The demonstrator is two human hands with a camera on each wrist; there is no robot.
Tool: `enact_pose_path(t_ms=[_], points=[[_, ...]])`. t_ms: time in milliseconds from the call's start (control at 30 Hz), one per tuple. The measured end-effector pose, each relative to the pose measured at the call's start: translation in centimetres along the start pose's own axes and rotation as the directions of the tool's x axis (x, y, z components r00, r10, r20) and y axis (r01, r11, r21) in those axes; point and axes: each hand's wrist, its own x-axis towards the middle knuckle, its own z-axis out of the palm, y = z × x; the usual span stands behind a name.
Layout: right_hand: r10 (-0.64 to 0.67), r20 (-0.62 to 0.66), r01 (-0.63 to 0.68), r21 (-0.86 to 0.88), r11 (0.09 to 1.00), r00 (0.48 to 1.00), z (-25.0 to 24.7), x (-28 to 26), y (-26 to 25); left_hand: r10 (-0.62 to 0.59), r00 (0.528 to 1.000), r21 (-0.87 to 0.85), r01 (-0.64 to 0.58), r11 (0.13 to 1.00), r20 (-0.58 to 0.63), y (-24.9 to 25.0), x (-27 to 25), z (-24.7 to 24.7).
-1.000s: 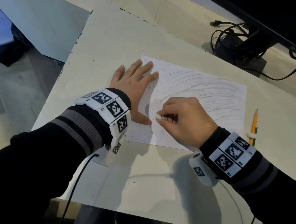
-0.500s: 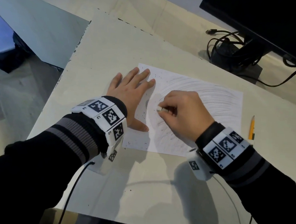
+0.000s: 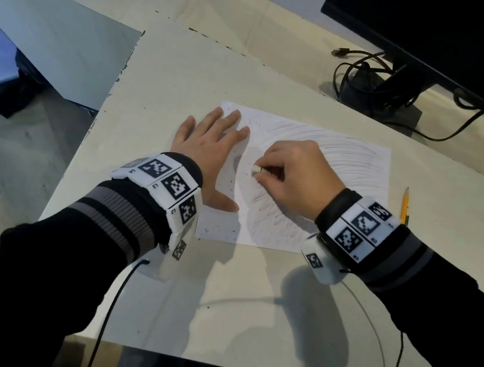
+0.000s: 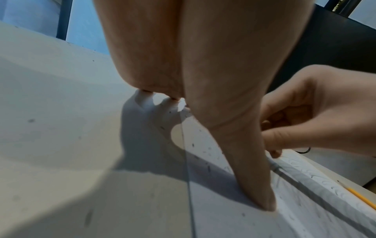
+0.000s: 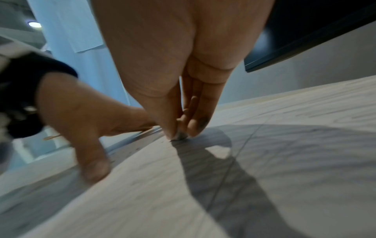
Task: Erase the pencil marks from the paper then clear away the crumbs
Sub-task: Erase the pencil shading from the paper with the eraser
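**Rubbing out the pencil marks**

Our paper (image 3: 336,167) lies flat on the bench (image 3: 185,73). Our right hand (image 3: 295,175) pinches the eraser (image 3: 255,169) against it; our left hand (image 3: 208,152), fingers flat, pins its edge. We'd rub in short, light strokes to avoid creasing.

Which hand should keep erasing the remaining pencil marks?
Right. The right hand already pinches the eraser against the paper; the left hand lies flat, pinning the sheet's left edge.
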Motion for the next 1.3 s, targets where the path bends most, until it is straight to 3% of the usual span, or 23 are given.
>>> enact_pose_path(t_ms=[67,233,367,533,700,833,967,1133,1300], points=[[0.014,-0.058,-0.015,-0.016,1.000,0.998,0.0,0.4,0.2,0.000,1.000,0.004,0.000,1.000,0.005,0.0,0.0,0.0],[-0.030,0.067,0.030,-0.007,1.000,0.997,0.2,-0.4,-0.7,0.003,1.000,-0.002,-0.003,1.000,0.006,0.0,0.0,-0.1],[0.068,-0.040,-0.070,-0.047,0.996,0.997,-0.8,1.7,0.5,0.008,1.000,-0.008,-0.008,1.000,0.005,-0.1,0.0,0.0],[-0.009,0.099,0.012,-0.030,0.999,0.995,-0.6,1.3,-0.4,0.014,1.000,-0.017,-0.014,1.000,-0.012,-0.2,0.0,0.2],[0.059,0.008,-0.059,-0.040,0.997,0.998,-0.7,2.5,0.4,0.007,1.000,-0.009,-0.007,1.000,-0.004,-0.1,0.0,0.1],[-0.017,0.104,0.017,-0.006,1.000,0.994,-0.6,1.5,-0.2,0.009,1.000,-0.021,-0.010,1.000,-0.020,-0.2,0.0,0.3],[0.064,0.026,-0.063,-0.029,0.998,0.998,-1.1,2.8,0.6,0.005,1.000,-0.007,-0.005,1.000,-0.011,-0.2,0.1,0.2],[-0.010,0.092,0.011,-0.004,1.000,0.996,-0.6,1.8,-0.2,0.012,1.000,-0.026,-0.013,1.000,-0.016,-0.2,0.0,0.3],[0.049,0.007,-0.049,-0.047,0.998,0.999,-1.0,2.9,0.4,0.006,1.000,-0.012,-0.006,1.000,-0.006,-0.1,0.1,0.2]])
